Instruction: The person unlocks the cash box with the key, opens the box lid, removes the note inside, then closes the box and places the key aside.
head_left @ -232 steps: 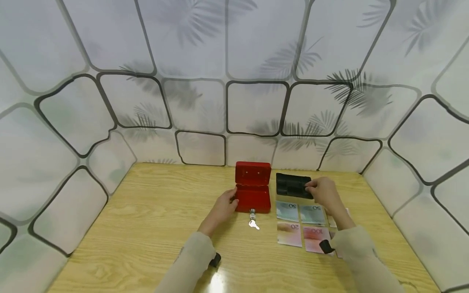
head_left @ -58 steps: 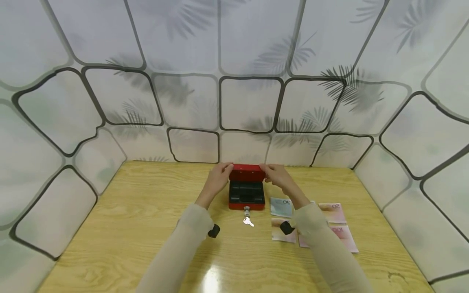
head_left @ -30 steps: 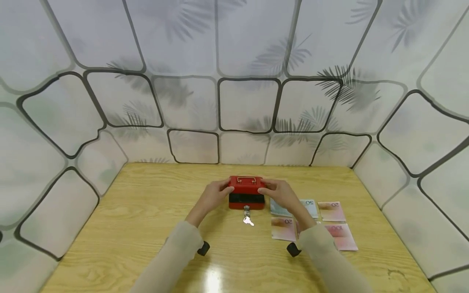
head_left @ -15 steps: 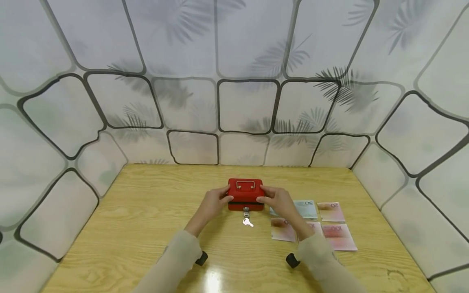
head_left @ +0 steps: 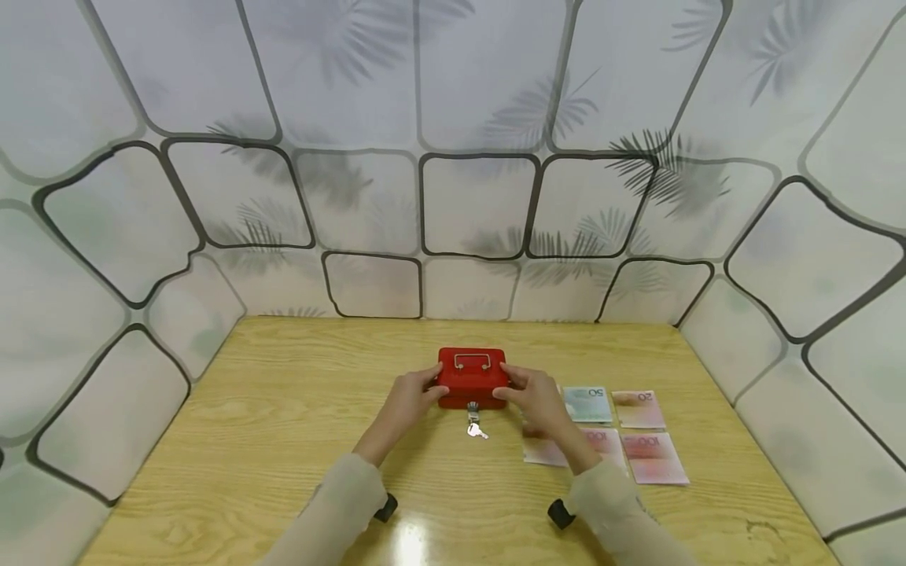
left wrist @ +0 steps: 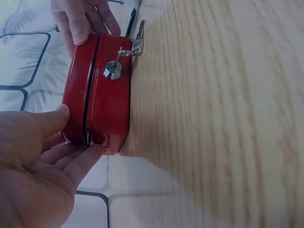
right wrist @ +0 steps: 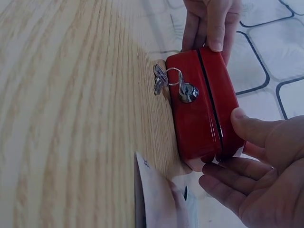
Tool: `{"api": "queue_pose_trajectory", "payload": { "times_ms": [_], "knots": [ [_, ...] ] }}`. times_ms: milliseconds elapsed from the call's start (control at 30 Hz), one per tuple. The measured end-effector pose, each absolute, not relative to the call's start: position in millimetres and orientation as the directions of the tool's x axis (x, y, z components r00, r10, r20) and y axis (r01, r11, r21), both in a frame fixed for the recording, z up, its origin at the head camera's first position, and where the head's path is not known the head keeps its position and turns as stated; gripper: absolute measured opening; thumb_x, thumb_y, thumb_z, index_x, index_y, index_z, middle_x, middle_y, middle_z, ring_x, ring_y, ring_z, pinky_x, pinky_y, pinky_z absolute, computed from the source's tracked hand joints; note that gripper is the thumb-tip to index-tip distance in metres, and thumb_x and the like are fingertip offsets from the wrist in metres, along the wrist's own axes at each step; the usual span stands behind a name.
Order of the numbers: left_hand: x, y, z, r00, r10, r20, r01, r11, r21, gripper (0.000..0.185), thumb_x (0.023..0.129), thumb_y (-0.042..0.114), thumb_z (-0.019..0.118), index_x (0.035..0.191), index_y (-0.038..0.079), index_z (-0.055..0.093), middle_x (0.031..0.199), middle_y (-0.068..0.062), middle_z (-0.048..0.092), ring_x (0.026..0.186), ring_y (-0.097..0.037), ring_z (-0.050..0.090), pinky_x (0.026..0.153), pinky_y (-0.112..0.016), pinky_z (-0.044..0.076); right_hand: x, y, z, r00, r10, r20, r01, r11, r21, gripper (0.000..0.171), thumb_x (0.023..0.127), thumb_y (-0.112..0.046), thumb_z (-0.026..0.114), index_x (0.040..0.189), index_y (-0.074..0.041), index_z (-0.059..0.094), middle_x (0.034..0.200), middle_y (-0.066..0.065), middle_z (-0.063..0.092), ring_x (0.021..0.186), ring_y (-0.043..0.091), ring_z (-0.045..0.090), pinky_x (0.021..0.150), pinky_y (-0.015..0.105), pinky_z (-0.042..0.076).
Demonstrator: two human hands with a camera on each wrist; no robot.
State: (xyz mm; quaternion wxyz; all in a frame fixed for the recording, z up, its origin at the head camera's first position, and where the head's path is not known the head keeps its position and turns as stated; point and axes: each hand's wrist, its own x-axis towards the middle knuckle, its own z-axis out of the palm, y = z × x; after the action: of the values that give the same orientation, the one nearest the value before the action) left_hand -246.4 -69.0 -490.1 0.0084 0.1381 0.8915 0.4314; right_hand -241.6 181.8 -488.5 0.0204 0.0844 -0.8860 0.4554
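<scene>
A red cash box [head_left: 472, 383] with a metal carrying handle [head_left: 472, 362] sits on the wooden table, its lid down over the base. The wrist views show a narrow dark gap between lid and base. My left hand [head_left: 410, 399] grips the box's left end, thumb at the lid's front edge. At the other end my right hand [head_left: 539, 399] holds it the same way, fingers along the side. In the front lock [left wrist: 113, 70] sits a key, and a ring with more keys [right wrist: 159, 80] hangs from it to the table. The inside is hidden.
Several banknotes lie in rows right of the box, among them a blue-green 50 note [head_left: 587, 405], a 20 note [head_left: 638, 409] and a pink 100 note [head_left: 654, 458]. My right forearm covers part of them. A patterned curtain [head_left: 474, 204] encloses the table [head_left: 283, 440].
The black tray, first beside the box, went inside it. Both hands then swung the raised lid forward and down over the base. The gap at the front narrowed in the last second.
</scene>
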Motion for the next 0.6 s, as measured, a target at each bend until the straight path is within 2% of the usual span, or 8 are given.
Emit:
{"api": "queue_pose_trajectory", "payload": {
  "times_ms": [133,333,600],
  "knots": [
    [-244.9,-71.0,-491.4,-0.96,0.255,0.112,0.244,0.579,0.778,0.052,0.098,0.014,0.072,0.146,0.0,0.056,0.14,-0.02,0.061,0.089,-0.018,0.062,0.064,-0.023,0.049,-238.5,178.1,-488.6,-0.988,-0.115,0.107,-0.154,0.579,-0.801,0.056,0.091,-0.018,0.081,0.141,-0.001,0.062,0.136,0.019,0.063,0.129,0.034,0.058,0.107,0.049,0.048],
    [-242.2,-73.3,-490.8,-0.958,0.254,0.131,0.26,0.581,0.771,0.052,0.097,0.013,0.073,0.145,-0.001,0.057,0.139,-0.02,0.061,0.079,-0.018,0.058,0.058,-0.022,0.044,-234.8,171.7,-486.9,-0.991,-0.101,0.09,-0.132,0.576,-0.807,0.057,0.091,-0.014,0.08,0.143,-0.001,0.06,0.138,0.019,0.062,0.129,0.034,0.058,0.105,0.048,0.05],
    [-239.1,-72.3,-488.4,-0.962,0.249,0.109,0.24,0.59,0.771,0.053,0.098,0.012,0.072,0.146,-0.002,0.055,0.139,-0.023,0.06,0.081,-0.017,0.059,0.055,-0.02,0.043,-232.5,167.5,-485.4,-0.993,-0.079,0.086,-0.116,0.543,-0.832,0.056,0.091,-0.008,0.079,0.142,0.003,0.059,0.135,0.022,0.063,0.126,0.036,0.06,0.101,0.046,0.053]
  ]
}}
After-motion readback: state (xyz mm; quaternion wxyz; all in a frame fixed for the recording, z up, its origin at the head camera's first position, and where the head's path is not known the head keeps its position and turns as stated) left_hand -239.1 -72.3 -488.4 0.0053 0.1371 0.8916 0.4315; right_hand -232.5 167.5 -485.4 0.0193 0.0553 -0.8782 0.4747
